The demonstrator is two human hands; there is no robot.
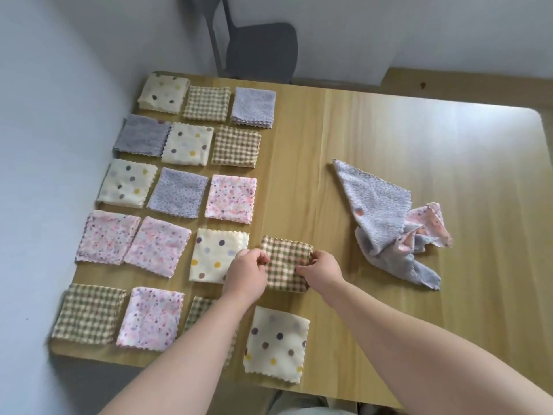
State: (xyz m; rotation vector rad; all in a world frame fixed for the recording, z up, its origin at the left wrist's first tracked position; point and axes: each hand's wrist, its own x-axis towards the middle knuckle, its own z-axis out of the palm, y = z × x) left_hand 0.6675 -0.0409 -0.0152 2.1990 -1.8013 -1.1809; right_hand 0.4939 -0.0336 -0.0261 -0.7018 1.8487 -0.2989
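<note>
Between my left hand (247, 272) and right hand (321, 272): folded gingham cloth (287, 266), both pinching its side edges, long axis pointing away, neither nearer.

Light wood table (389, 139) w/ glare, grey chair (260, 52) behind, pale walls (54, 100)

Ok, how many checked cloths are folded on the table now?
5 checked cloths: back row middle; second row right; front row left; one gripped by left hand and right hand; one partly hidden under the left forearm.
</note>
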